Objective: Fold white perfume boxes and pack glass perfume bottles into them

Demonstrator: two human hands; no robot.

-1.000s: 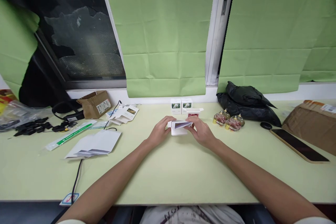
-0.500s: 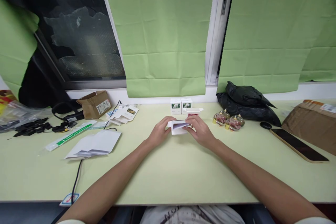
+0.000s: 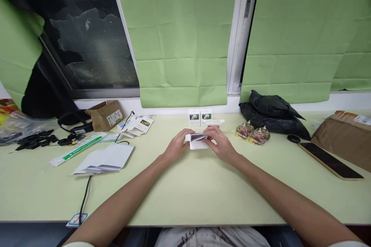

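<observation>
Between my hands, just above the table, is a small white cardboard box point(image 3: 198, 145) with its upper end open toward me. My left hand point(image 3: 177, 146) grips its left side, thumb and fingers closed on the edge. My right hand point(image 3: 220, 145) pinches the right side, its fingers at the open end where a folded white flap or insert shows. Behind my right hand stands another white box with a raised lid flap point(image 3: 214, 122), partly hidden. Farther back, two closed white boxes point(image 3: 194, 117) with green pictures stand side by side against the wall.
Ornate gold-and-pink bottles point(image 3: 252, 133) sit right of my right hand, before black plastic bags point(image 3: 272, 112). A phone point(image 3: 330, 160) and a brown package point(image 3: 344, 137) lie far right. Flat white cartons point(image 3: 104, 159), a black cable point(image 3: 84, 197) and an open brown box point(image 3: 106, 115) are left.
The held box has tipped slightly, so its opening shows a little more. My right fingers have shifted slightly at the opening. Both hands stay in nearly the same place.
</observation>
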